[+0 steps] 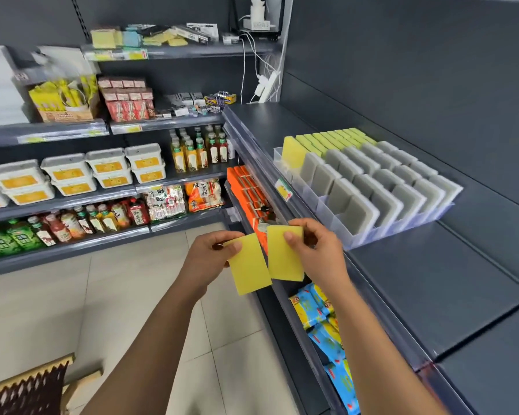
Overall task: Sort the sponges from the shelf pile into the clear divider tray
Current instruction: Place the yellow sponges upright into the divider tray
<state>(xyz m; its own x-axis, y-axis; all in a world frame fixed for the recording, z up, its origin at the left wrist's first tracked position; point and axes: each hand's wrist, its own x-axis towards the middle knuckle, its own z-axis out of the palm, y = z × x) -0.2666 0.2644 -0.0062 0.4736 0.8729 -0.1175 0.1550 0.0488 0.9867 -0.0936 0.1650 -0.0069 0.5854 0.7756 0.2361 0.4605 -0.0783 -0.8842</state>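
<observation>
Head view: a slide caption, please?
Left hand holds one yellow sponge, right hand another, near the clear divider tray.

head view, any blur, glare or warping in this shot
Head view: wide-angle bend bows the shelf rail; upper-left packets are motion-smeared; left hand and right hand with their yellow sponges look sharp; light is even, no hard shadows.

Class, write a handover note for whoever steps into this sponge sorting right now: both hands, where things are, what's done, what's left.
The left hand holds a yellow sponge; the right hand holds a second yellow sponge, both just off the shelf.
Done: the clear divider tray on it holds rows of grey sponges, with green-yellow sponges at the back.
Left: slot these two in.
</observation>
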